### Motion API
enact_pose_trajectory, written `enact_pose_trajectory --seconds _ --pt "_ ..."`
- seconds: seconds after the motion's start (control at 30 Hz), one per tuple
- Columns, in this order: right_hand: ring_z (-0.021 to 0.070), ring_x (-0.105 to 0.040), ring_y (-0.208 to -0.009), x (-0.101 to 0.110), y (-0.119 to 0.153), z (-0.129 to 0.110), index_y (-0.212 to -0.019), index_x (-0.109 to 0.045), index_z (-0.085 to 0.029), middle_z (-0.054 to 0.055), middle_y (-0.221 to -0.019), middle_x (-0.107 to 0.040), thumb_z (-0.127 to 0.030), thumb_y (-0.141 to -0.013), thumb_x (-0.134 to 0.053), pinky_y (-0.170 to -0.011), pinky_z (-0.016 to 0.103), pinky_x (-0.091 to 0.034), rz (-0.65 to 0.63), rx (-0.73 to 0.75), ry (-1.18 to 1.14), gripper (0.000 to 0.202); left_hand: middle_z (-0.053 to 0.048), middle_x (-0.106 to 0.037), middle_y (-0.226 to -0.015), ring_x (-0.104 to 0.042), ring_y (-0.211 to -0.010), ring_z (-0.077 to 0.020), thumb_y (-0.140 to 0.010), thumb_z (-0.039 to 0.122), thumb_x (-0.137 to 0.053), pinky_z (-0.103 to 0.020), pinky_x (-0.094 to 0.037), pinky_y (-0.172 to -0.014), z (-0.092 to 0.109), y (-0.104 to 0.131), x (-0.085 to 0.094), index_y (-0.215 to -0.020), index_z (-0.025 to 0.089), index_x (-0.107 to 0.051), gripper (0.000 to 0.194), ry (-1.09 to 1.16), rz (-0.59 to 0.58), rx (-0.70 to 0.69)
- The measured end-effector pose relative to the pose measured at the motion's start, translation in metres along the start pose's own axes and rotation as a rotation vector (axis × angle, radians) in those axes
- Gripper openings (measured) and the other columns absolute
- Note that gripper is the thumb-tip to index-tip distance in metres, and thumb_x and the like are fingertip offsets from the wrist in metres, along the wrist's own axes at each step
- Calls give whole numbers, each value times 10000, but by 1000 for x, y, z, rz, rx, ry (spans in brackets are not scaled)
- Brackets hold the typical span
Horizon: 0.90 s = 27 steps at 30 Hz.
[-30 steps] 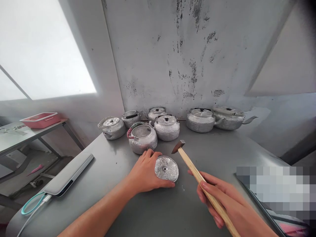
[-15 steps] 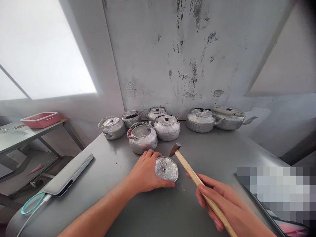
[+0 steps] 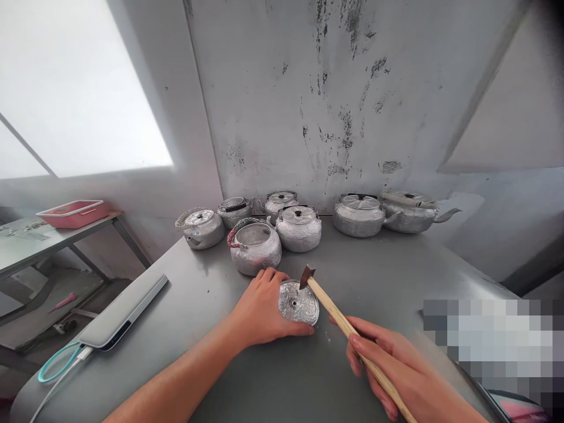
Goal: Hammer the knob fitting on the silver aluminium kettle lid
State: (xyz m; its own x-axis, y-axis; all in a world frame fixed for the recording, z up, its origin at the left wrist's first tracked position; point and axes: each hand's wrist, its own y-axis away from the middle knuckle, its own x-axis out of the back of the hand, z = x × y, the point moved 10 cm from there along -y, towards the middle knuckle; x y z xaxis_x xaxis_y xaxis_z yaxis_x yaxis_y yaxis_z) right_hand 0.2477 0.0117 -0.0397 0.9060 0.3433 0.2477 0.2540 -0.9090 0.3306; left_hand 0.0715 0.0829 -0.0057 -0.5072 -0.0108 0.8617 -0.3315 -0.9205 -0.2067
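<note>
Dimpled metal lid (image 3: 297,304) low over the grey desk (image 3: 374,276), in front of the open kettle (image 3: 255,252); dimpled face up and tipped toward the camera, small hole at its centre. Contact with the desk: cannot tell. Just over its far edge, the hammer (image 3: 307,276), dark head angled down; touching or barely apart, not clear.

Containers, nearest first. Open kettle: handle wrapped in red and dark cord, mouth uncovered, bare metal inside, dark round spot on the inner wall. Just behind, lidded kettle with black knob (image 3: 299,235); contents hidden. To the left, kettle with pale wrapped handle (image 3: 205,235), lid on. Behind these, perforated-top kettle (image 3: 233,220) and rear lidded kettle (image 3: 277,205). Farther right, near the wall, broad lidded kettle (image 3: 359,226) and long-spouted kettle (image 3: 409,222), both covered. On a second desk at far left, pink basin (image 3: 74,216); contents not readable.

Left grip (image 3: 264,308): spread partway, clamped around the lid's rim, thumb along the near edge. Right grip (image 3: 388,358): closed around the wooden handle, thumb on top.

Left side of desk: grey flat device (image 3: 126,314), white cable plugged in.
</note>
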Motion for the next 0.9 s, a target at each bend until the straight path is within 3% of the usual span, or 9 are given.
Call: enact_pose_trajectory --seconds 0.33,0.6,0.73,0.9 --pt "72 -386 -462 0 3 -11 -810 -561 -213 -44 -713 -532 -519 -950 -393 -487 223 -384 6 33 32 376 -54 -578 -1100 -548 -1058 -286 -502 742 -777 -419 -460 -953 9 1 3 -1181 241 -601 862 -2 26 -34" --pt "39 -359 -411 -4 -8 3 -1056 -594 -224 -60 -729 -535 -499 -956 -474 -425 212 -275 -76 105 -14 316 -58 -585 -1037 -559 -1019 -281 -523 687 -782 -414 -461 -952 10 2 7 -1126 224 -633 774 -47 40 -25" --pt "45 -362 -422 -2 -8 7 -1171 -568 -212 -57 -742 -533 -485 -960 -461 -437 219 -292 -52 85 18 362 -60 -581 -1059 -549 -1053 -292 -505 656 -792 -410 -467 -957 7 3 9 -1135 217 -632 784 -50 68 -4" --pt "53 -376 -418 -3 -5 2 -1143 -582 -222 -50 -744 -541 -476 -945 -476 -430 222 -313 -46 73 6 339 -56 -573 -1071 -551 -1051 -271 -520 586 -799 -391 -478 -969 11 3 8 -1187 207 -621 787 -40 61 -26"
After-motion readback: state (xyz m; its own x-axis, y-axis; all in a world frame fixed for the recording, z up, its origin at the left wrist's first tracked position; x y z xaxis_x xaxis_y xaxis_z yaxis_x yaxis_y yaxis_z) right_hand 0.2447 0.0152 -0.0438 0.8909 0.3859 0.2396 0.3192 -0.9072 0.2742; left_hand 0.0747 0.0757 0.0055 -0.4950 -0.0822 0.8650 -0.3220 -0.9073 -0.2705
